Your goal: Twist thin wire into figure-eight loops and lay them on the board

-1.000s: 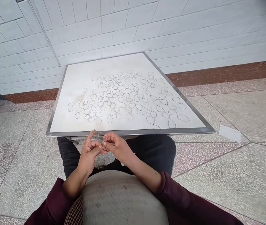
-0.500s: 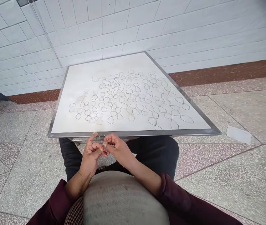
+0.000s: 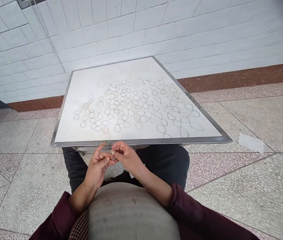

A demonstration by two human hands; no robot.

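Wire loop sits in front of our lap, just under the table's near rim. Our left hand and right hand meet fingertip to fingertip, both pinched on it. The wire is very thin, its ends are hidden in the fingers, and we can't trace its full shape. Our knees are partly hidden under the table. On the tabletop lie many bent wire shapes, and the far ones overlap too much to count. Beyond that is a tiled wall.
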